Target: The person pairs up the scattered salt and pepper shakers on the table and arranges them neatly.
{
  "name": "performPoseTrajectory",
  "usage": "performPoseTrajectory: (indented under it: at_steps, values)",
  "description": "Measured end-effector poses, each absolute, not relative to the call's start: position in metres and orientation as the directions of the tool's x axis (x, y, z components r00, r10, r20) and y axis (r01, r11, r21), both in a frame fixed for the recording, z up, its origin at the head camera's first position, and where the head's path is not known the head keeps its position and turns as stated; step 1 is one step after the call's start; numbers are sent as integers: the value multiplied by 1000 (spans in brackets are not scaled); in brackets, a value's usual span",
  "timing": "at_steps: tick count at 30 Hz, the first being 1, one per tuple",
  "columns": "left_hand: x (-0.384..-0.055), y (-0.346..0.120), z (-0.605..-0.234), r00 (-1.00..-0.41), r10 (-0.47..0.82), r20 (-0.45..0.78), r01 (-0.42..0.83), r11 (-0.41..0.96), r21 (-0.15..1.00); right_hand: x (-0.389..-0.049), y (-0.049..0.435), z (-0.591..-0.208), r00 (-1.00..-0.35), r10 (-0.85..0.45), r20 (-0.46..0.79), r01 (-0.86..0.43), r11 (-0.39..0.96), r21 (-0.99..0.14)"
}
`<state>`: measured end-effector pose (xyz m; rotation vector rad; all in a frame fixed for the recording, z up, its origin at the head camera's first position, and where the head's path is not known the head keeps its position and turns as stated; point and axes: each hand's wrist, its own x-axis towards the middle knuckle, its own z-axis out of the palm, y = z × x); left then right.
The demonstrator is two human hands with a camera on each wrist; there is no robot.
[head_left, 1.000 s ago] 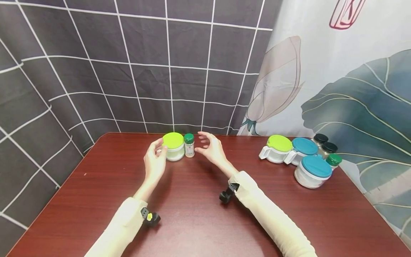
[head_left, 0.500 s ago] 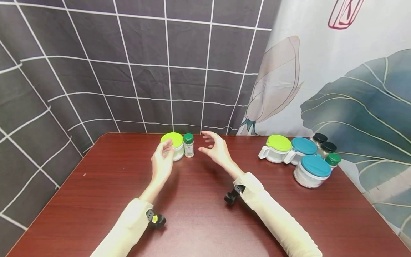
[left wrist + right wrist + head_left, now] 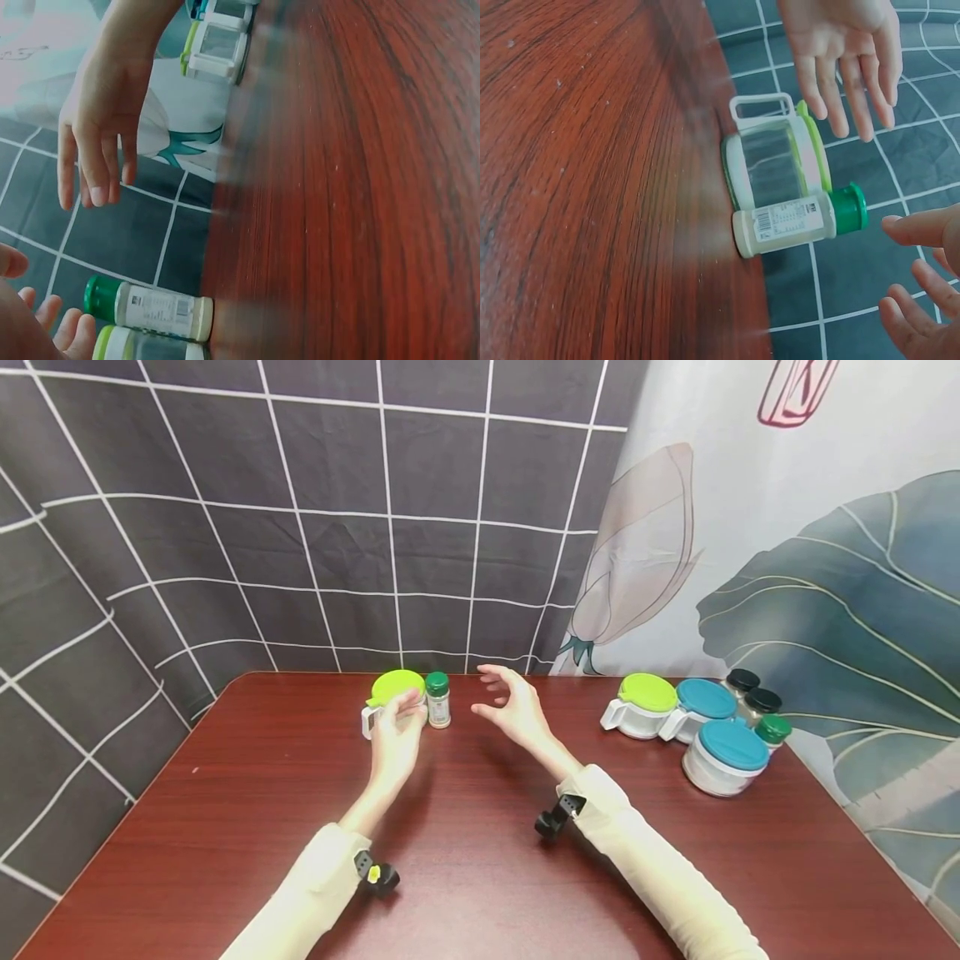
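Note:
A clear jar with a lime-green lid [image 3: 395,684] and a white handle [image 3: 761,109] stands at the back of the table. Touching or nearly touching its right side is a small spice bottle [image 3: 438,708] with a dark green cap and a white label. My left hand [image 3: 395,745] hovers in front of the jar and hides part of it in the head view; the right wrist view shows it apart from the jar, fingers extended. To the right of the bottle, my right hand [image 3: 519,714] is raised with thumb and fingers spread, holding nothing.
At the right of the dark red table [image 3: 480,877] stands a group: a lime-lidded jar [image 3: 647,706], two blue-lidded jars [image 3: 726,764], two black-capped bottles [image 3: 759,703] and a green-capped bottle [image 3: 772,731]. A gridded grey curtain [image 3: 315,552] hangs behind.
My left hand has left the lime-lidded jar's side and moved right, in front of it, uncovering the handle. My right hand has drawn slightly right, away from the spice bottle.

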<state>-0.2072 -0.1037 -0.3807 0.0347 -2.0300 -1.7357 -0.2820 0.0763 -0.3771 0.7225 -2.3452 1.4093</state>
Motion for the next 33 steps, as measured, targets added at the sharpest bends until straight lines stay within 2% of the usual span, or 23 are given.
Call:
performPoseTrajectory:
  at_steps: [13, 25, 33]
  values:
    - [-210, -89, -385, -898, -266, 351, 306, 198, 931, -277, 93, -372, -818, -256, 515, -575, 391, -719]
    - [-209, -73, -386, -920, -252, 301, 264, 171, 949, -271, 108, -368, -810, -245, 532, -585, 383, -715]
    - [-207, -65, -386, -920, -231, 315, 281, 169, 945, -268, 118, -365, -807, -246, 537, -589, 410, -697]
